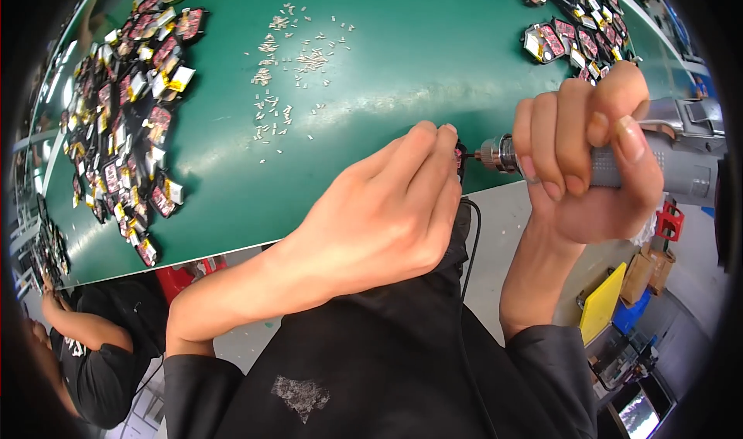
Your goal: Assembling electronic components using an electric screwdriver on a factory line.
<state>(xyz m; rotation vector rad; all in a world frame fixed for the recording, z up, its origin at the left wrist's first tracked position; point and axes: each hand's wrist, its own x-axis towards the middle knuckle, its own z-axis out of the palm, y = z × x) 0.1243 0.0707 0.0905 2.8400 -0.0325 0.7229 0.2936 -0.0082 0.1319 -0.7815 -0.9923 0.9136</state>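
Note:
My left hand pinches a small black and red electronic part at its fingertips, held over the near edge of the green table. My right hand grips a grey electric screwdriver held sideways. Its metal chuck and bit point left and touch the small part. Most of the part is hidden by my fingers.
A large heap of small black, red and yellow parts covers the table's left side. Another group of the same parts lies at the far right. Small pale screws are scattered in the middle. A seated person's arm shows at the lower left.

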